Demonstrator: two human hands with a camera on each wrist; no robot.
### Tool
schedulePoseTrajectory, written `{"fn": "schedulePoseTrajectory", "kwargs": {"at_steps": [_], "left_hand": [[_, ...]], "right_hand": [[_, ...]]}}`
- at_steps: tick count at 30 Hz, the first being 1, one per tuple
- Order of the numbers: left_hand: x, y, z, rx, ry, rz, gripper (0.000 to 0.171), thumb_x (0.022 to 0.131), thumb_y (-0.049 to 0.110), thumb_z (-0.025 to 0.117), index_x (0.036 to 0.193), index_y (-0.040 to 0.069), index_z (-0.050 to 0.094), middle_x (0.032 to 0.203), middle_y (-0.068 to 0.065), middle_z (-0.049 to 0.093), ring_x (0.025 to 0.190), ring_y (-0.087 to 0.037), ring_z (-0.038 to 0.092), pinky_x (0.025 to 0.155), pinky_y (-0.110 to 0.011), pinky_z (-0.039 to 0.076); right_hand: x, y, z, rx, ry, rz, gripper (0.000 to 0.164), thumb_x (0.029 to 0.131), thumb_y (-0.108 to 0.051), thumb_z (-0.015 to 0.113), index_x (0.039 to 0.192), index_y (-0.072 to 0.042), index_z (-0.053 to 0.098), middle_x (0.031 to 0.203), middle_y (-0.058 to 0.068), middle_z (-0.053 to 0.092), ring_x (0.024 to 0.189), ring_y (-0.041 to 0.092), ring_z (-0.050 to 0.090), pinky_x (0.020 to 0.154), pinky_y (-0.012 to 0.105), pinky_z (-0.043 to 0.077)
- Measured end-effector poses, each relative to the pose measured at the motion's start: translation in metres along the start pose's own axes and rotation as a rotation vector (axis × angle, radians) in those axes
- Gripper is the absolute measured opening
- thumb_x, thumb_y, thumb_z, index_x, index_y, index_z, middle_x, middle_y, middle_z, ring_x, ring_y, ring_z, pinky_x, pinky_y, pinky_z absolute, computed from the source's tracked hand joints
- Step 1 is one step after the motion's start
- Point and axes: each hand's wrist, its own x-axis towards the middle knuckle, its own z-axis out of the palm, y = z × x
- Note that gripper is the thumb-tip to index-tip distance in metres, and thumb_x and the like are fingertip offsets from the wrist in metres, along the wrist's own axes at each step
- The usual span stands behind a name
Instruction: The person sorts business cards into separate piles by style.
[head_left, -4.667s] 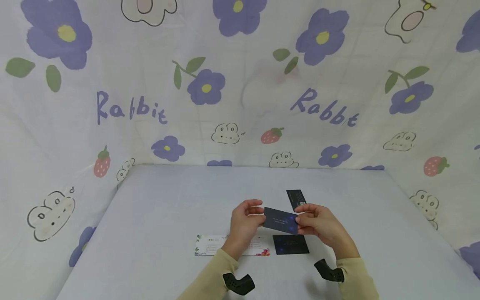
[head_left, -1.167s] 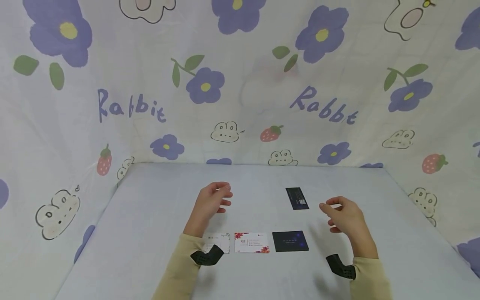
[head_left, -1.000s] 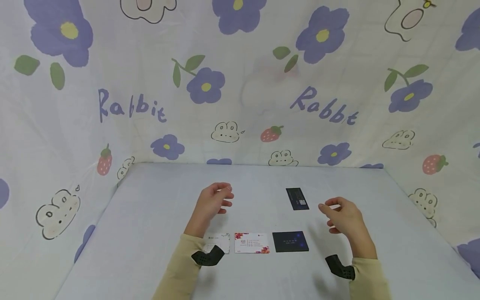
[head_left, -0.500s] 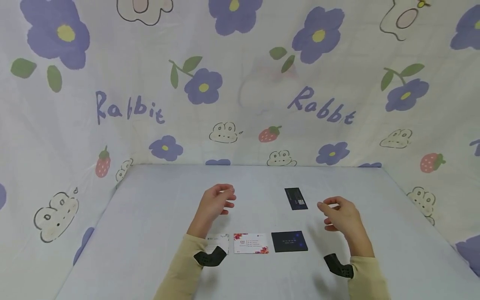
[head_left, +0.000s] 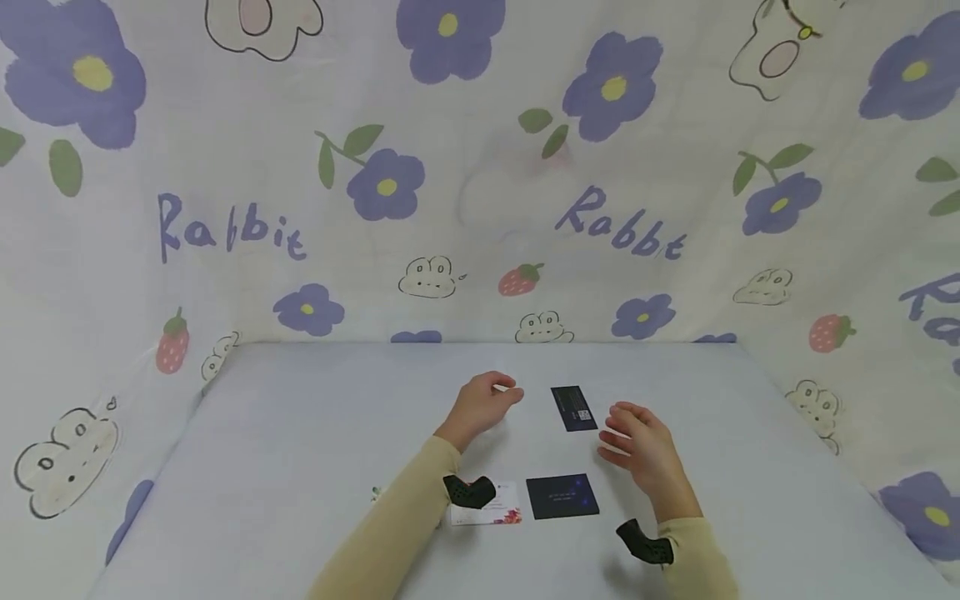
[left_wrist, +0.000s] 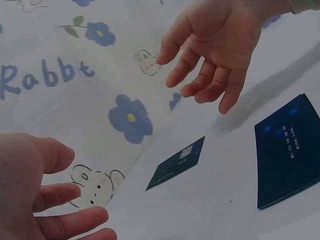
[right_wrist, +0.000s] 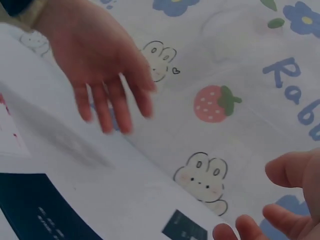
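Observation:
A single black business card [head_left: 574, 408] with a small QR code lies flat and slightly turned on the table. My left hand [head_left: 480, 408] hovers to its left with relaxed fingers and holds nothing. To its right is my right hand [head_left: 641, 450], fingers loosely spread, also holding nothing; the left wrist view shows its bare palm. Closer to me lies a stack of dark blue-black business cards [head_left: 562, 497], several thick at the edge. Beside that stack is a white business card [head_left: 504, 510] with red flowers, partly covered by my left wrist. My sleeve hides most of another white card [head_left: 377, 493].
A white cloth covers the table [head_left: 300, 433]. Behind and at both sides hangs a white curtain [head_left: 480, 225] printed with purple flowers, rabbits and strawberries. A black band piece [head_left: 469, 492] sits on my left wrist and another [head_left: 643, 543] on my right.
Earlier both hands held a dark card; it left them before the later frames. Since then, my left hand has moved right, towards the single black card. The view has shifted slightly.

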Motion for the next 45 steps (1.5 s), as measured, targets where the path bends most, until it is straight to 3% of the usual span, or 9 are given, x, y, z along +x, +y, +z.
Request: {"fn": "schedulePoseTrajectory", "kwargs": {"at_steps": [5, 12, 20, 23, 29, 32, 37, 40, 45], "left_hand": [[0.02, 0.001, 0.019, 0.054, -0.027, 0.051, 0.038, 0.097, 0.036, 0.064, 0.127, 0.013, 0.066, 0.124, -0.011, 0.069, 0.112, -0.026, 0.065, 0.09, -0.042, 0.055], [0.037, -0.006, 0.041, 0.244, -0.12, 0.16, 0.041, 0.099, 0.032, 0.061, 0.136, 0.014, 0.062, 0.142, -0.012, 0.062, 0.132, -0.031, 0.058, 0.109, -0.048, 0.047], [0.05, -0.014, 0.061, 0.544, -0.241, 0.198, 0.052, 0.103, 0.04, 0.049, 0.153, 0.023, 0.048, 0.16, -0.006, 0.046, 0.153, -0.045, 0.027, 0.123, -0.061, 0.023], [0.045, -0.006, 0.065, 0.594, -0.267, 0.182, 0.054, 0.104, 0.043, 0.045, 0.154, 0.022, 0.047, 0.16, -0.005, 0.045, 0.153, -0.042, 0.029, 0.124, -0.059, 0.022], [0.034, 0.019, 0.066, 0.696, -0.195, 0.213, 0.047, 0.103, 0.041, 0.05, 0.141, 0.017, 0.06, 0.138, -0.007, 0.066, 0.127, -0.035, 0.058, 0.109, -0.051, 0.042], [0.032, 0.026, 0.067, 0.69, -0.137, 0.189, 0.044, 0.1, 0.037, 0.054, 0.136, 0.014, 0.063, 0.128, -0.01, 0.07, 0.114, -0.032, 0.063, 0.098, -0.047, 0.049], [0.026, 0.033, 0.065, 0.506, -0.054, 0.053, 0.037, 0.095, 0.03, 0.058, 0.118, 0.003, 0.069, 0.111, -0.014, 0.073, 0.093, -0.028, 0.063, 0.085, -0.043, 0.051], [0.025, 0.035, 0.064, 0.422, -0.042, -0.025, 0.037, 0.093, 0.03, 0.057, 0.112, 0.001, 0.069, 0.106, -0.013, 0.073, 0.086, -0.026, 0.06, 0.082, -0.04, 0.051], [0.028, 0.033, 0.065, 0.399, -0.058, -0.067, 0.041, 0.094, 0.033, 0.058, 0.116, 0.0, 0.068, 0.109, -0.013, 0.072, 0.085, -0.023, 0.06, 0.081, -0.037, 0.052]], "right_hand": [[0.001, 0.013, 0.017, 0.19, -0.003, 0.048, 0.02, 0.106, -0.026, 0.052, 0.124, -0.019, 0.044, 0.1, -0.005, 0.058, 0.089, 0.011, 0.067, 0.089, 0.035, 0.057], [0.003, 0.033, 0.037, 0.419, 0.023, 0.053, 0.021, 0.106, -0.029, 0.052, 0.123, -0.022, 0.041, 0.107, -0.001, 0.054, 0.105, 0.016, 0.059, 0.114, 0.05, 0.039], [0.005, 0.039, 0.047, 0.634, -0.008, 0.053, 0.017, 0.104, -0.031, 0.047, 0.117, -0.02, 0.041, 0.095, -0.003, 0.058, 0.105, 0.017, 0.061, 0.121, 0.05, 0.031], [0.005, 0.038, 0.045, 0.707, 0.001, 0.058, 0.016, 0.103, -0.033, 0.047, 0.111, -0.019, 0.044, 0.093, -0.002, 0.058, 0.104, 0.019, 0.061, 0.122, 0.051, 0.029], [0.008, 0.037, 0.036, 0.796, 0.036, 0.065, 0.018, 0.102, -0.038, 0.047, 0.104, -0.021, 0.05, 0.093, -0.001, 0.057, 0.106, 0.019, 0.06, 0.118, 0.05, 0.033], [0.01, 0.037, 0.03, 0.812, 0.055, 0.066, 0.019, 0.101, -0.039, 0.048, 0.101, -0.021, 0.052, 0.092, -0.002, 0.058, 0.104, 0.018, 0.059, 0.119, 0.051, 0.033], [0.011, 0.034, 0.023, 0.765, 0.072, 0.08, 0.015, 0.101, -0.035, 0.048, 0.105, -0.02, 0.049, 0.09, -0.003, 0.057, 0.102, 0.016, 0.056, 0.119, 0.047, 0.033], [0.011, 0.031, 0.022, 0.677, 0.085, 0.073, 0.013, 0.103, -0.029, 0.049, 0.11, -0.02, 0.045, 0.088, -0.005, 0.056, 0.098, 0.013, 0.054, 0.108, 0.037, 0.045], [0.011, 0.027, 0.023, 0.506, 0.132, 0.013, 0.021, 0.102, -0.009, 0.053, 0.121, -0.014, 0.044, 0.092, -0.003, 0.055, 0.088, 0.009, 0.057, 0.083, 0.023, 0.055]]}}
